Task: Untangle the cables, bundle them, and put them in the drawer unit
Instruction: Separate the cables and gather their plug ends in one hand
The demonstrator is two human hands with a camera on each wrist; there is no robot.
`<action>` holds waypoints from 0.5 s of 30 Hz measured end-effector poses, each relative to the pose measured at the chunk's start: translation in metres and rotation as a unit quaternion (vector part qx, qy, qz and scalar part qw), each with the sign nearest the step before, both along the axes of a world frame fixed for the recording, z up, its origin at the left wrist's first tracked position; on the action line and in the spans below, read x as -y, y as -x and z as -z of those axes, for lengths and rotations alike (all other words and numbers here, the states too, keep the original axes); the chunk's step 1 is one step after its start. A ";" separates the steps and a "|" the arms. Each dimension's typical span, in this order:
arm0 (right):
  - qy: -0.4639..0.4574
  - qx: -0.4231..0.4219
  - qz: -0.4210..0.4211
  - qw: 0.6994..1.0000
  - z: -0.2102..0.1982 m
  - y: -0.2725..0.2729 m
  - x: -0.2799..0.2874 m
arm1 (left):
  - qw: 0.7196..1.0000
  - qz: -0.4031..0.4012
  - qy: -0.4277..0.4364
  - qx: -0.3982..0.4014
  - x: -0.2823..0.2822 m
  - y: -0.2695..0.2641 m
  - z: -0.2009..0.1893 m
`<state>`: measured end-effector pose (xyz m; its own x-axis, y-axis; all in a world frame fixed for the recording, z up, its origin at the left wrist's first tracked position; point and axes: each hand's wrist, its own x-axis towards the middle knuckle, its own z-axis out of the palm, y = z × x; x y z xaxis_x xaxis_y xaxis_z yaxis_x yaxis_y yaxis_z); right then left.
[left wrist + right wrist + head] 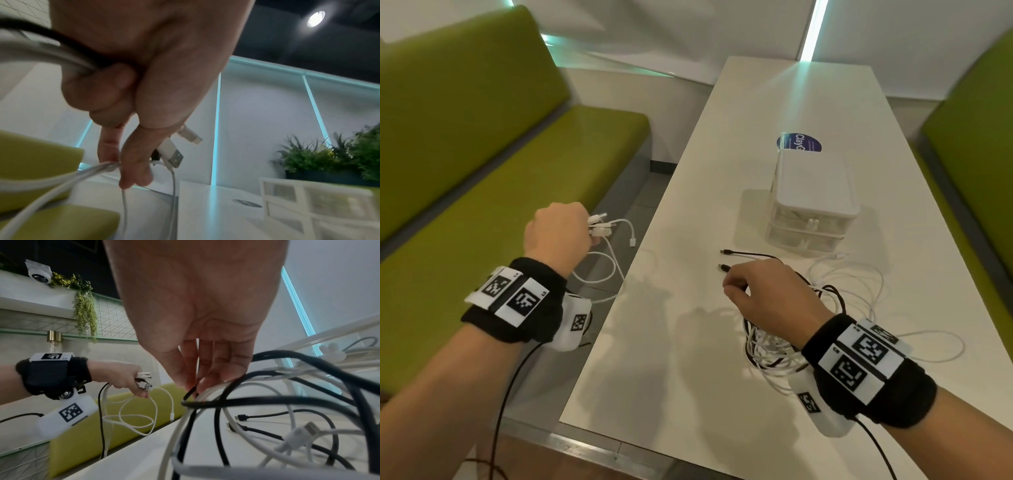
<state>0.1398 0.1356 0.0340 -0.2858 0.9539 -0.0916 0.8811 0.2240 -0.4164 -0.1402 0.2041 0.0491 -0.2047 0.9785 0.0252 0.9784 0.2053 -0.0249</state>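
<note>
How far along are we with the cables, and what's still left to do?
Early to middle. Done: the drawer unit already shows something pale inside, possibly cables. In hand: the left hand grips a bunch of white connector ends held off the table's edge; the right hand pinches a black cable out of the tangled pile. Left: untangle that pile, bundle, stow.

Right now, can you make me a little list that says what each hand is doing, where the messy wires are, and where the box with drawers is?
left hand: grips a bunch of white cables by their plugs, out past the table edge
right hand: pinches a black cable from the tangle
tangled pile: black and white cables on the white table, under the right wrist
drawer unit: farther along the table, drawers closed
bench: green, beside the table
</note>
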 end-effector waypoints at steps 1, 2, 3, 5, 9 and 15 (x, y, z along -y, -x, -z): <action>-0.001 0.000 -0.001 1.000 0.000 0.000 0.000 | 1.000 -0.016 0.004 -0.006 0.001 0.003 0.002; -0.002 0.001 -0.002 1.000 0.001 0.001 0.000 | 1.000 -0.028 0.009 -0.013 0.002 0.006 0.005; -0.003 0.001 -0.004 1.000 0.001 0.001 0.000 | 0.999 -0.036 0.012 -0.018 0.002 0.009 0.007; -0.004 0.002 -0.006 1.000 0.001 0.001 0.000 | 0.999 -0.042 0.008 -0.019 0.003 0.011 0.011; -0.008 0.000 -0.008 1.000 0.001 0.001 0.000 | 0.999 0.003 -0.025 0.034 0.002 -0.001 0.013; -0.039 -0.060 0.000 0.997 -0.001 -0.008 0.001 | 0.976 0.118 -0.029 0.181 0.010 -0.047 0.008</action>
<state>0.1476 0.1342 0.0346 -0.2904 0.9568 0.0170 0.8264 0.2597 -0.4996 -0.0934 0.1944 0.0412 0.0201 0.9986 0.0488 0.9409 -0.0354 0.3369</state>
